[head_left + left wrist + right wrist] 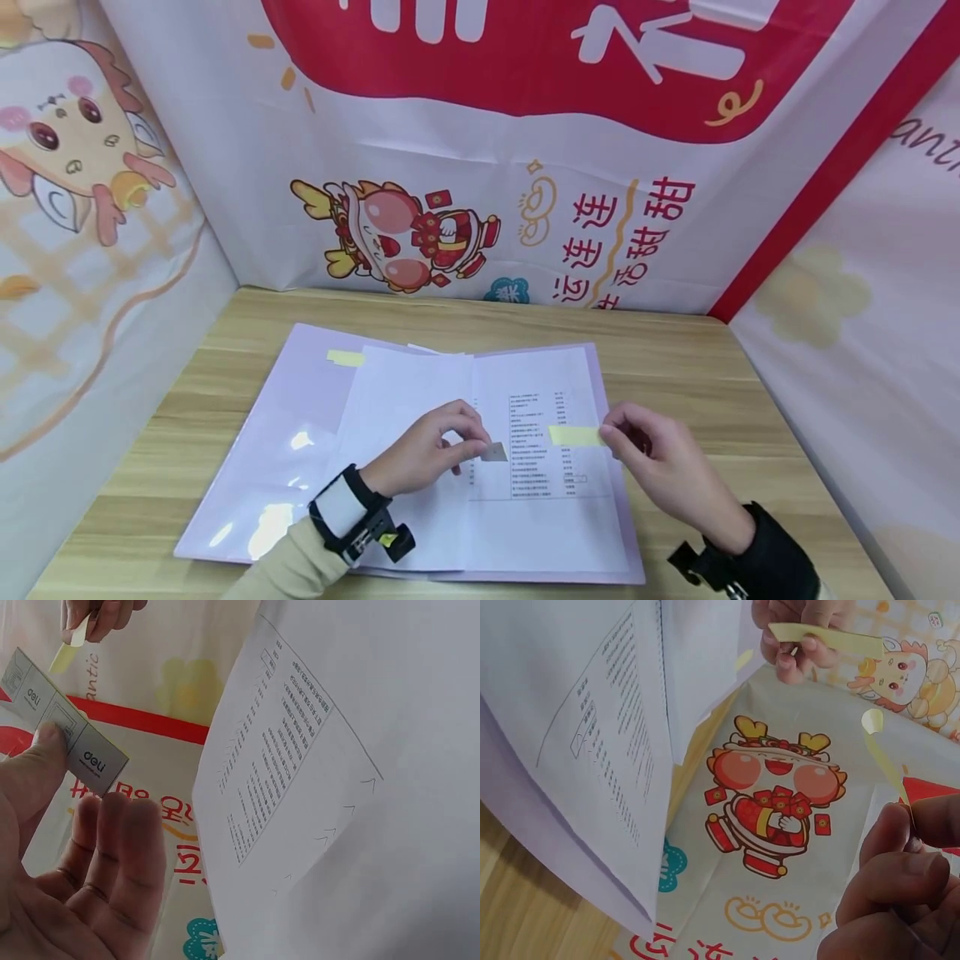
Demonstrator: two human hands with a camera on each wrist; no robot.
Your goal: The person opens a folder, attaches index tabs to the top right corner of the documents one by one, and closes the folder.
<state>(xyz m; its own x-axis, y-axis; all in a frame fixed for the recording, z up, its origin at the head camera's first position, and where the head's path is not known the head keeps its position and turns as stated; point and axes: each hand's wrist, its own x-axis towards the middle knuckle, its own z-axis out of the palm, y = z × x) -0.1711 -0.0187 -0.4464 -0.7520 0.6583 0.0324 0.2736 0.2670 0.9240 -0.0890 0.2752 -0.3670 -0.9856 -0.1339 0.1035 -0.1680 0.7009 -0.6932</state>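
Note:
In the head view my left hand (427,450) is over the open pages, pinching a small pad of yellow sticky notes (495,452). Its grey backing (94,761), printed "deli", faces the left wrist camera. My right hand (671,467) pinches one end of a loose yellow sticky strip (574,436) above the right page. That strip (889,765) hangs free of the pad and curls at its far end in the right wrist view. Beneath both hands lies a lilac folder (262,450) opened at printed sheets (551,533).
Another yellow sticky strip (346,358) juts from the upper left edge of the left page. A wood-grain table (720,400) carries the folder. Printed cloth walls (420,133) close off the back and both sides.

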